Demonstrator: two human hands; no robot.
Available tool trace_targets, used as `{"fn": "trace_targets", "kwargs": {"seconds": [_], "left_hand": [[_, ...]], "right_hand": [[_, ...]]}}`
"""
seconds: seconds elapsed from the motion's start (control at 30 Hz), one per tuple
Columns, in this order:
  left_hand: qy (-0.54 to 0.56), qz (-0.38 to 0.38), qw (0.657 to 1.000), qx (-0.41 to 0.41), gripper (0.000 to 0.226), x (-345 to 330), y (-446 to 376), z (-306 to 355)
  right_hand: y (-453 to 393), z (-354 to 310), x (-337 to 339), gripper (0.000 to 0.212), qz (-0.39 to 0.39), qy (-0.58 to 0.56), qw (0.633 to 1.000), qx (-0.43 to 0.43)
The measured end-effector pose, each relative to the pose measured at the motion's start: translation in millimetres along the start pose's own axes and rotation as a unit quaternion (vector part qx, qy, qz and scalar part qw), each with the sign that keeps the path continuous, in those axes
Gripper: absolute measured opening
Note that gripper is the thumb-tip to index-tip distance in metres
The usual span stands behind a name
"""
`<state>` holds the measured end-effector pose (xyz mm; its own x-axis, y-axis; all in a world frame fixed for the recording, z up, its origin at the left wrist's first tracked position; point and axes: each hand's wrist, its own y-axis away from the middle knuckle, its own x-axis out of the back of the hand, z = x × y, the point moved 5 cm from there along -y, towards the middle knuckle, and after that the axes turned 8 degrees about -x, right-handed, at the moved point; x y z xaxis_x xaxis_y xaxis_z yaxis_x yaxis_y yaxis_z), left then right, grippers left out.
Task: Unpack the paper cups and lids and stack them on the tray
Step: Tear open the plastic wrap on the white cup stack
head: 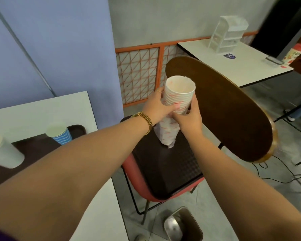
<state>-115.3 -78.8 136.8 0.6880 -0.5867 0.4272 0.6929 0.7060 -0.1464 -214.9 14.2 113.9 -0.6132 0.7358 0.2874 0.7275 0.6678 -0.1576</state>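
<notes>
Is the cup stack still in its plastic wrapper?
Partly out: the cup stack's upper cups are bare, while the plastic wrapper still covers its lower part.

Both arms reach forward; left hand (156,106) curls around the cup stack (178,98), thumb in front; right hand (189,117) pinches just below those fingers.

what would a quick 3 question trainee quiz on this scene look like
1. True or false: both hands grip the stack of paper cups.
2. The stack's lower end rests on: A) the white table, B) the dark tray on the chair, C) the floor.
3. What pattern has the cup on the tray at left?

Key: 1 true, with left hand and right hand. 2 B. 3 blue wavy stripes.
</notes>
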Motion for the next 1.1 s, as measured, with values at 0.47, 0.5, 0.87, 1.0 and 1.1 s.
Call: {"fn": "trace_targets", "kwargs": {"seconds": [0.47, 0.5, 0.87, 1.0, 1.1], "left_hand": [[-0.054, 0.183, 0.982, -0.005, 0.077, 199.0, 198.0, -7.9], [-0.059, 0.197, 0.979, 0.0, 0.078, 214.8, 220.7, -12.2], [-0.019, 0.247, 0.966, 0.066, 0.075, 311.7, 432.6, -61.7], [0.002, 0.236, 0.968, 0.089, 0.083, 316.1, 478.1, -82.1], [0.012, 0.217, 0.971, 0.103, 0.078, 313.0, 500.3, -88.6]], "right_hand": [[160.7, -119.1, -136.4, 0.09, -0.165, -0.012, 0.984, 0.067], [178.8, -125.5, -151.0, 0.09, -0.183, -0.018, 0.981, 0.066], [366.5, -155.3, -251.0, 0.094, -0.283, -0.031, 0.958, 0.043], [409.1, -145.7, -262.2, 0.092, -0.308, -0.021, 0.951, 0.026], [429.6, -134.4, -263.1, 0.091, -0.318, -0.001, 0.948, 0.02]]}}
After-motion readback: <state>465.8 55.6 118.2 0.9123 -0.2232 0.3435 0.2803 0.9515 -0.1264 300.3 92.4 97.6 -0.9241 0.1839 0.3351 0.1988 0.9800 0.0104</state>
